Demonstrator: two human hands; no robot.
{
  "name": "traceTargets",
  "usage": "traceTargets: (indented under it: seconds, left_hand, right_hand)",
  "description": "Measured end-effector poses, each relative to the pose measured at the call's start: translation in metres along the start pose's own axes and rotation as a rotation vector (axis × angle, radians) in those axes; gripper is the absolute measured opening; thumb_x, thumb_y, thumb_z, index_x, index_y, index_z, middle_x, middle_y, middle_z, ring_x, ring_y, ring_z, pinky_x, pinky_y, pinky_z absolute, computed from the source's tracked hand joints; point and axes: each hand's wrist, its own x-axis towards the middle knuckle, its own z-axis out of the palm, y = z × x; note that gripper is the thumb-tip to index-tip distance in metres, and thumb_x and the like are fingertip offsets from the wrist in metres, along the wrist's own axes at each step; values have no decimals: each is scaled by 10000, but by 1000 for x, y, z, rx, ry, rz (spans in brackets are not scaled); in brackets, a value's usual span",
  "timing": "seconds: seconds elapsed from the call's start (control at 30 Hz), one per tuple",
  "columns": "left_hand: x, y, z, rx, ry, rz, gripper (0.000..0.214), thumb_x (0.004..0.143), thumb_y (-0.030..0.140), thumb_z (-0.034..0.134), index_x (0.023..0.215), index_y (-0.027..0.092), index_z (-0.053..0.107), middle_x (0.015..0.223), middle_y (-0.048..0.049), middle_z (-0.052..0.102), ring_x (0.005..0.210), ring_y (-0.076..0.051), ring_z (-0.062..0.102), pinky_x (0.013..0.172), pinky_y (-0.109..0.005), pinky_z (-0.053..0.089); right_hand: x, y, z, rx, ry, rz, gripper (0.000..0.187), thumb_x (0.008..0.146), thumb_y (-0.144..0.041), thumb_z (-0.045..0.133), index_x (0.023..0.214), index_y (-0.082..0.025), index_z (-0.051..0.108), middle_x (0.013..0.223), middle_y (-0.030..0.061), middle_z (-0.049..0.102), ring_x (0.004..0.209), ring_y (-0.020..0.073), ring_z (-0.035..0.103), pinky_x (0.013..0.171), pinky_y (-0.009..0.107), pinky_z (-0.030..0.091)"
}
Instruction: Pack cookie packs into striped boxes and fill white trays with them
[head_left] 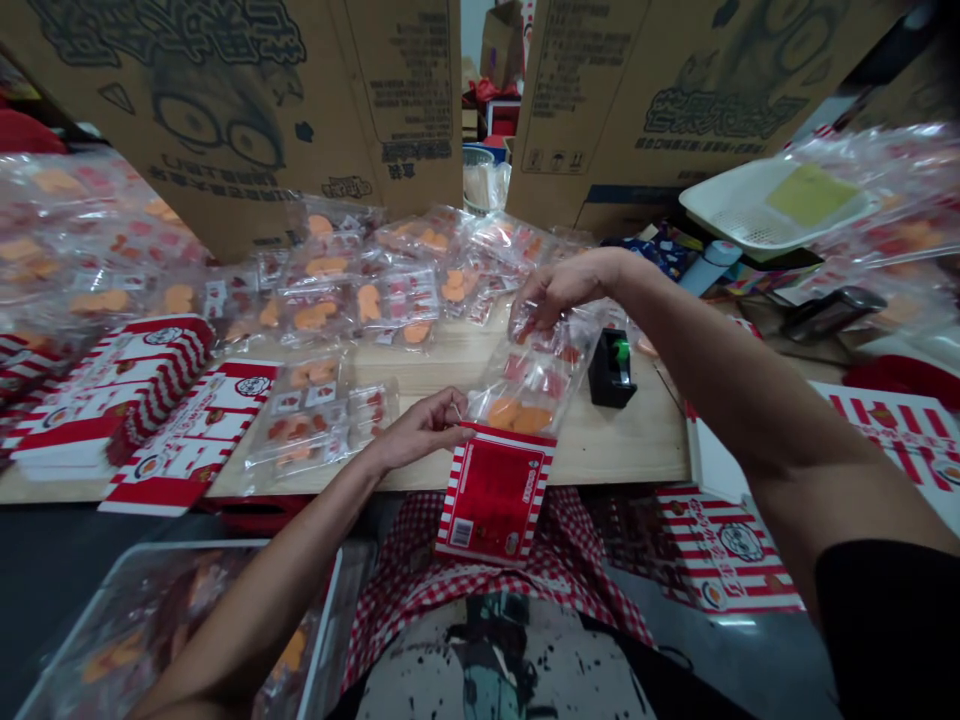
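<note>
A red box with striped edges [499, 495] hangs over the table's front edge, its opening facing away from me. My left hand [429, 430] pinches the box's upper left corner between thumb and fingers. Partly inside that opening lies a clear plastic bag [525, 390] with orange pieces and red packets. Its far end is gripped by my right hand [559, 292], which is bent down over it. A black tape dispenser [612, 368] stands just right of the bag.
Flat striped cartons [127, 385] are stacked at the left. Filled bags [322, 300] lie in a heap along the back, before large cardboard boxes [405, 110]. A white basket [750, 200] sits at the back right. Below left is a plastic bin [330, 610] holding more bags.
</note>
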Motion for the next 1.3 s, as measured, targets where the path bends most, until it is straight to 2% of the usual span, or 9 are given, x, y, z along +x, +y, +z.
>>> traceTargets:
  seconds: [0.1,0.2,0.43,0.53,0.73,0.83,0.97,1.17,1.3]
  left_hand:
    - [-3,3,-3,87,7,-11,358,821,395,805,868,165,536,705,42,606,601,-73,533,600,-195,408]
    - [-2,0,-1,80,30,-15,350,822,400,799,902,168,548,734,33,622,635,-88,570,634,-208,430]
    - [-1,-19,6,-110,159,32,790,782,323,839,1403,283,352,1033,-24,718,933,-192,720,873,-318,523]
    - [-8,-23,-1,-84,210,25,954,801,313,826,1547,297,231,1071,-45,718,956,-196,709,892,-326,519]
    - [-18,-21,-8,-66,256,21,1032,825,319,807,1621,329,151,1081,-50,700,906,-188,691,853,-310,517]
    - [-14,-22,-6,-27,251,9,1040,817,319,811,1626,327,158,983,-18,687,838,-171,669,798,-276,505]
    - [-10,-30,-5,7,246,16,893,823,353,796,1561,290,297,1022,-28,681,889,-177,664,816,-280,500]
    - [-17,-38,-14,121,326,-3,495,822,445,781,1201,189,592,931,-4,651,832,-152,612,750,-243,457]
    - [-17,-32,-16,259,235,-68,373,832,492,760,913,150,637,758,23,589,676,-118,522,644,-224,385]
  right_hand:
    - [2,-2,-3,156,10,-70,379,509,-44,903,866,-50,776,701,45,738,598,184,702,529,263,581]
    - [10,-4,3,147,-72,-127,386,568,-91,896,934,-78,772,713,34,742,586,159,687,516,242,568]
    - [53,8,71,-34,-331,-126,328,706,-181,815,1010,-120,708,790,29,735,649,150,664,590,249,548]
    - [56,27,93,30,-188,-228,376,766,-251,781,1089,-149,618,807,4,692,660,137,629,577,231,503]
    - [48,71,109,-161,413,-433,272,928,-254,566,1175,-157,624,747,-9,642,666,129,550,640,236,416]
    - [56,78,124,-277,319,-420,325,864,-117,526,1126,-155,715,728,-12,641,643,123,527,644,238,399]
    - [60,75,135,-271,97,-409,380,866,-130,527,1193,-145,721,693,-26,620,603,115,505,613,229,391]
    - [47,74,156,-253,486,-498,291,860,-142,524,1071,-184,720,920,56,707,783,177,611,719,273,454]
    - [48,73,170,-281,257,-482,240,848,-132,526,974,-179,724,874,35,721,744,158,616,699,254,438]
